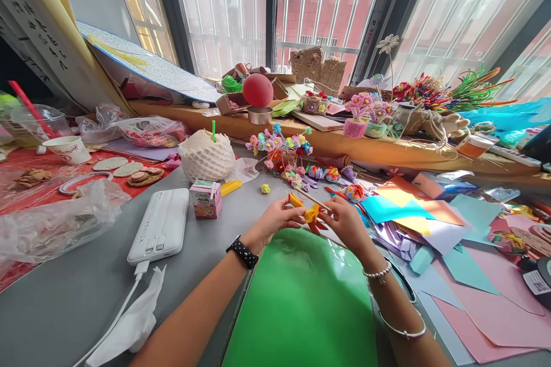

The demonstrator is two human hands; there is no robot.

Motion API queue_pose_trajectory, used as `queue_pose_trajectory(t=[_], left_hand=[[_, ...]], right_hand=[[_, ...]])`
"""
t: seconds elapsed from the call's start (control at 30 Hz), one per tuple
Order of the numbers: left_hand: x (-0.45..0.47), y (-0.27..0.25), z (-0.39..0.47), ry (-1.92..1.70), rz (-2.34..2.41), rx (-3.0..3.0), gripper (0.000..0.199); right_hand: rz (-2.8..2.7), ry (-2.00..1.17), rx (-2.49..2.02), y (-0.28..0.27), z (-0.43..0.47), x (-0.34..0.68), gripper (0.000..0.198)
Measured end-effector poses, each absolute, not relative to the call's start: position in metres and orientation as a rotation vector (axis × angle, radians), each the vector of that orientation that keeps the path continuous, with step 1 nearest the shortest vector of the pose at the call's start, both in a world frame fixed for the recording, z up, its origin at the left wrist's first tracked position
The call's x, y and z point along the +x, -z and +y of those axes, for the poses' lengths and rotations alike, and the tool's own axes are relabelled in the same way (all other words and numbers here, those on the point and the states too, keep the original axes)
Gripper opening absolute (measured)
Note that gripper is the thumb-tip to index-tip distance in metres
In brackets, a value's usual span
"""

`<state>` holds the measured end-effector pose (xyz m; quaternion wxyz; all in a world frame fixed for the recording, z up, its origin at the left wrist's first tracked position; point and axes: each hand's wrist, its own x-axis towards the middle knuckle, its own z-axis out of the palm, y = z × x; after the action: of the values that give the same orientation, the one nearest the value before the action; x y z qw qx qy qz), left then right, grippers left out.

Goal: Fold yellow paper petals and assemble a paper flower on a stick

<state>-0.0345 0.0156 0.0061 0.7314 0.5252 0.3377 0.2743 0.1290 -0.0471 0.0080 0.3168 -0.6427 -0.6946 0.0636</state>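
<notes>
A small piece of folded yellow paper point(310, 214), shaped somewhat like a flower, is held up between both hands over the far edge of a glossy green board point(310, 304). The fingers of my left hand point(279, 220) pinch it from the left, and a yellow strip stands up by the fingertips. My right hand point(345, 222) grips a thin wooden stick point(310, 198) that slants up to the left above the paper. Reddish pointed pieces point(317, 227) show just below the yellow paper; whether they are joined to it I cannot tell.
Left lie a white power bank point(159, 225) with a cable, a pink drink carton point(206, 200) and a netted coconut point(206, 156). Coloured paper sheets point(469, 269) spread over the right. Behind are a flower arrangement point(279, 146) and a cluttered window ledge point(327, 136).
</notes>
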Motion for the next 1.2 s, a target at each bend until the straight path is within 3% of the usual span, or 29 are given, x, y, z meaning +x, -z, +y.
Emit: queue_pose_trajectory(t=[0.23,0.47,0.73,1.2], left_hand=[[-0.031,-0.005,0.016,-0.618,0.814,1.201,0.045],[-0.030,-0.003,0.015,-0.684,0.750,1.305,0.075],[-0.027,0.000,0.011,-0.600,0.646,1.368,0.058],[-0.027,-0.001,0.009,-0.694,0.628,1.263,0.051]], right_hand=[[-1.830,-0.148,-1.647,-0.008,-0.047,0.125,0.016],[-1.750,0.083,-1.725,-0.003,-0.045,0.125,0.017],[-1.709,0.099,-1.784,-0.003,-0.045,0.123,0.020],[-1.785,0.075,-1.702,0.003,-0.045,0.118,0.020]])
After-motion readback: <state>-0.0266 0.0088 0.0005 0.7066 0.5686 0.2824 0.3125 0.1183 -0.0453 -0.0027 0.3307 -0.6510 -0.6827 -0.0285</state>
